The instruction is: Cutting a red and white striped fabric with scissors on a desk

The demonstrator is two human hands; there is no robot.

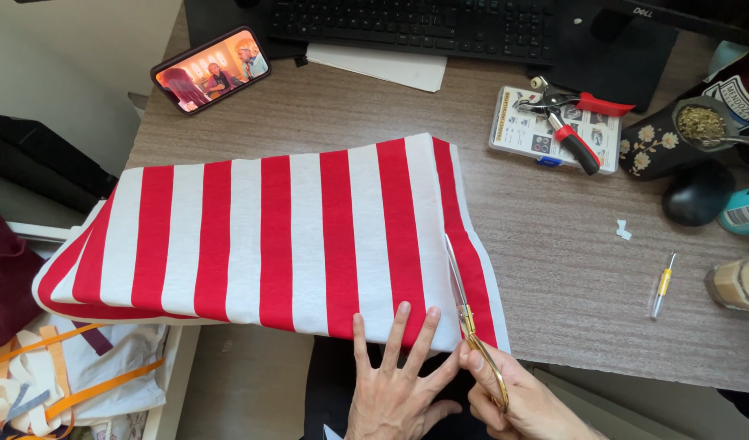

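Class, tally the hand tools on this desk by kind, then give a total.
Scissors, in the right hand, cutting the striped fabric the left hand presses flat: 1
Red-handled pliers: 1
Yellow seam ripper: 1
Total: 3

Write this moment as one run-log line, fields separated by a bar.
left hand: flat on striped fabric | right hand: holds gold scissors, blades on the fabric's right red stripe | surface: wooden desk

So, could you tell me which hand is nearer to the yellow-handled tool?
Right. The right hand, holding the scissors, is closer to the yellow-handled tool; the left hand lies flat on the striped fabric, farther away.
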